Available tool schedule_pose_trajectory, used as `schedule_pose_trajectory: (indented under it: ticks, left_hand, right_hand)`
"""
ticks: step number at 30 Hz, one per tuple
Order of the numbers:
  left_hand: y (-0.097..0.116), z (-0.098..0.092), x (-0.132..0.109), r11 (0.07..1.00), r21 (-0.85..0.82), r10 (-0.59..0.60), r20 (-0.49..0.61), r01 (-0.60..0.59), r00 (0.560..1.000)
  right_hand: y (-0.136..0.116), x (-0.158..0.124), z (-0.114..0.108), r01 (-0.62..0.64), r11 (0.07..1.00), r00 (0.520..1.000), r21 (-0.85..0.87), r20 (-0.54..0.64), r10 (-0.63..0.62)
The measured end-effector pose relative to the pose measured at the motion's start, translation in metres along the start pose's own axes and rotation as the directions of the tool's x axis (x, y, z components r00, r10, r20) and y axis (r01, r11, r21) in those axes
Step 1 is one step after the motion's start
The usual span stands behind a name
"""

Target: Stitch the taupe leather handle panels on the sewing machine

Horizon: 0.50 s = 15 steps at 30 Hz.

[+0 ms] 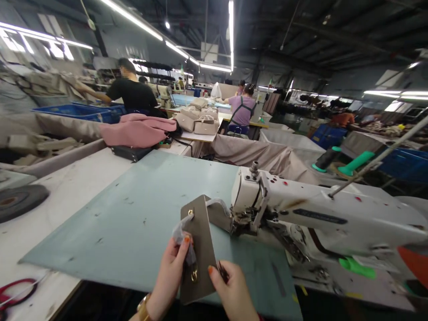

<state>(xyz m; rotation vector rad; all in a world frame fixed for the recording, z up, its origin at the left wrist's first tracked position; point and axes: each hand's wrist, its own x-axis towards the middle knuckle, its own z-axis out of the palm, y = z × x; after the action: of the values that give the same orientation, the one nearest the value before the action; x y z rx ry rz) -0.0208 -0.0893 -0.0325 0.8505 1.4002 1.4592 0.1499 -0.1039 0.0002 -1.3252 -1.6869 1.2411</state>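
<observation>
A taupe bag piece (pixel 200 240) with gold fittings stands tilted over the pale green work surface (pixel 133 209). My left hand (pixel 172 263) pinches a strip of translucent wrapping (pixel 190 254) that runs between the upper gold fitting (pixel 190 212) and the lower one (pixel 194 275). At the piece's right edge, my right hand (pixel 229 285) is closed round a small dark tool (pixel 222 271), thumb against the piece. Part of the taupe material (pixel 219 214) extends right to the head of the white sewing machine (pixel 249 196).
Red-handled scissors (pixel 16 292) and a dark tape roll (pixel 22 200) lie at the left. A pink cloth (pixel 137 130) is on a black bag behind the surface. Finished bags (pixel 204 125) sit farther back. Two people (pixel 133 93) (pixel 242 109) work beyond.
</observation>
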Motion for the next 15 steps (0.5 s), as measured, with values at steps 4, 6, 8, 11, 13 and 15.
schedule_pose_trajectory:
  ticks: [4, 6, 8, 11, 13, 15]
  left_hand:
    - [-0.016, 0.0, -0.026, 0.952, -0.104, -0.272, 0.137, 0.287, 0.952]
    - [-0.017, 0.005, -0.039, 0.86, -0.195, -0.384, 0.362, 0.472, 0.849]
    - [-0.018, 0.012, -0.048, 0.772, -0.27, -0.411, 0.48, 0.576, 0.775]
    - [-0.032, 0.015, -0.053, 0.723, -0.34, -0.433, 0.454, 0.601, 0.779]
    - [-0.05, 0.009, -0.055, 0.733, -0.363, -0.386, 0.476, 0.576, 0.79]
    - [-0.066, -0.002, -0.058, 0.763, -0.345, -0.322, 0.53, 0.547, 0.784]
  right_hand:
    - [-0.015, -0.004, -0.018, 0.129, 0.93, 0.986, -0.343, -0.056, -0.158]
    - [-0.024, -0.006, -0.02, 0.183, 0.887, 0.98, -0.423, 0.012, -0.196]
    - [-0.031, -0.008, -0.015, 0.216, 0.883, 0.976, -0.417, 0.085, -0.199]
    - [-0.036, -0.012, -0.002, 0.231, 0.928, 0.967, -0.291, 0.176, -0.185]
    - [-0.036, -0.014, 0.005, 0.228, 0.947, 0.955, -0.225, 0.241, -0.173]
    - [-0.035, -0.015, 0.01, 0.214, 0.945, 0.951, -0.249, 0.273, -0.144]
